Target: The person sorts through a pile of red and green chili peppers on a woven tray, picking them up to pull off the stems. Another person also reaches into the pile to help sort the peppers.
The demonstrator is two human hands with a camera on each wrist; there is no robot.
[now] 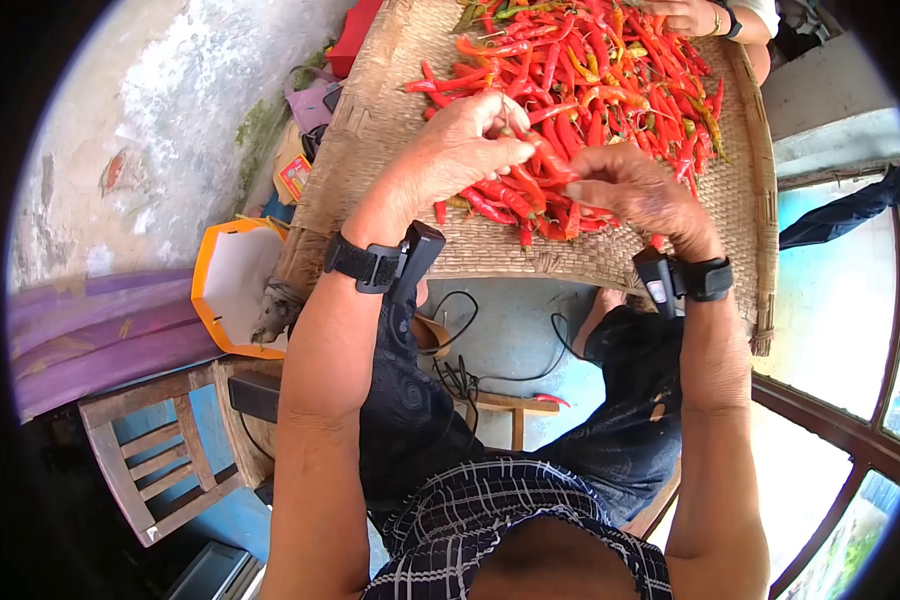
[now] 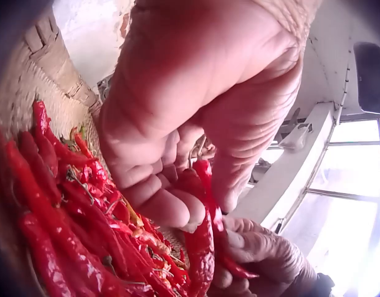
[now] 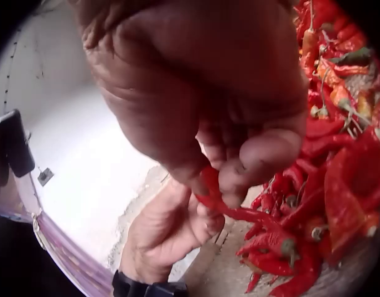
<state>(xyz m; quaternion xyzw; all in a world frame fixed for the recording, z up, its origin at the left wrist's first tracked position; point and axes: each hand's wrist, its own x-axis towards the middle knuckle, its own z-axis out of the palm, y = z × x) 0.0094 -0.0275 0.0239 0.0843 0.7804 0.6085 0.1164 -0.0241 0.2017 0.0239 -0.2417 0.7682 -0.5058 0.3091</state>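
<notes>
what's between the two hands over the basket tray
A red chili spans the gap: the left hand and right hand each pinch it, above the woven tray. The head view shows this best.

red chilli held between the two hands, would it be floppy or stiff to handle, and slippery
Probably fairly stiff: the red chilli spans between the left hand and right hand without drooping. Its skin looks glossy, so perhaps slightly slippery. Thin and small, it likely weighs little.

right hand (image 3: 239, 148) pinches red chili (image 3: 224, 207) | left hand (image 3: 171, 235) below | chili pile (image 3: 326, 185) right
</notes>
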